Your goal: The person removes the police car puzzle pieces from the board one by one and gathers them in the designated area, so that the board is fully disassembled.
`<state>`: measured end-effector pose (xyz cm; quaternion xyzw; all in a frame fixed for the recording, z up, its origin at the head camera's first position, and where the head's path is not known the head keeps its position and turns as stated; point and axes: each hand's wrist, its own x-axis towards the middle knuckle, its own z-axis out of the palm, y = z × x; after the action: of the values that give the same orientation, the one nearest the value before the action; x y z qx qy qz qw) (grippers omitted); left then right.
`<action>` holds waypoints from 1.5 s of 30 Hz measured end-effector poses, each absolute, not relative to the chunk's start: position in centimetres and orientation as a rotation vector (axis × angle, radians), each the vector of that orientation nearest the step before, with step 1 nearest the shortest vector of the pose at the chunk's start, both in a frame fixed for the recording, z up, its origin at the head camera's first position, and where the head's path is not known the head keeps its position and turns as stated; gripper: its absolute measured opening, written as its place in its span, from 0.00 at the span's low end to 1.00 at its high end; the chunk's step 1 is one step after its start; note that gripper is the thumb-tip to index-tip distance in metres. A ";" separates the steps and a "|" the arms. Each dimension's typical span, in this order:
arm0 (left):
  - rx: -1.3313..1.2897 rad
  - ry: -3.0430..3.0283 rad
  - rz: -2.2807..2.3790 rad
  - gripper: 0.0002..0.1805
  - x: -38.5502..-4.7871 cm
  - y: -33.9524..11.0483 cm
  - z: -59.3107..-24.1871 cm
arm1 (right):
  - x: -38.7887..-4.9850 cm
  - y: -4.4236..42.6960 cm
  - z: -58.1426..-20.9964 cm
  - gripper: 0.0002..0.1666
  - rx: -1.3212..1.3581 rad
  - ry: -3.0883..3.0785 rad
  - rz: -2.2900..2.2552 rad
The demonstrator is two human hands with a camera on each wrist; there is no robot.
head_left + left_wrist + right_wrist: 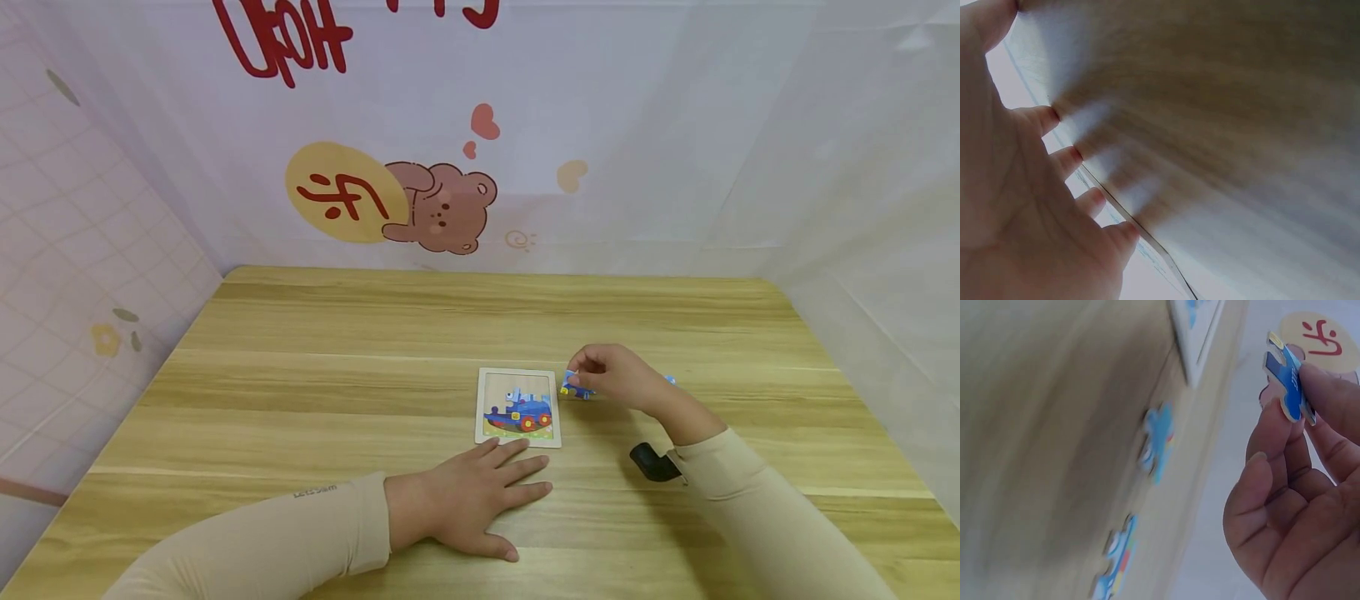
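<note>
My right hand pinches a blue jigsaw piece between thumb and fingers, above the table just right of the puzzle board. The board has a pale rim and shows a partly filled picture of a blue train with red wheels. Flat on the table, my left hand spreads its fingers, and some fingertips touch the board's near edge. Two more loose pieces lie on the table in the right wrist view, a nearer blue piece and a farther one.
A wooden table carries everything. White printed cloth with a bear stands behind it, and cloth also hangs at both sides. A black curved object sits by the right sleeve.
</note>
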<state>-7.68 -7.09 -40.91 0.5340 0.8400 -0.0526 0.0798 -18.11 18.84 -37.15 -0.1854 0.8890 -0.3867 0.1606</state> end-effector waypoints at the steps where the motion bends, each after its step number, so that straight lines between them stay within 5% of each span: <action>1: 1.597 2.512 -0.158 0.43 -7.7 -7.1 -40.9 | -18.1 19.1 -37.3 0.07 -0.522 2.539 -1.102; 45: 1.589 2.507 -0.138 0.42 -7.6 -7.1 -41.0 | -17.3 21.3 -39.5 0.04 -0.553 2.372 -1.009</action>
<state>-7.64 -7.14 -41.02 0.5328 0.8407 -0.0464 0.0849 -17.27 21.27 -39.53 -0.2029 0.8712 -0.3707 0.2499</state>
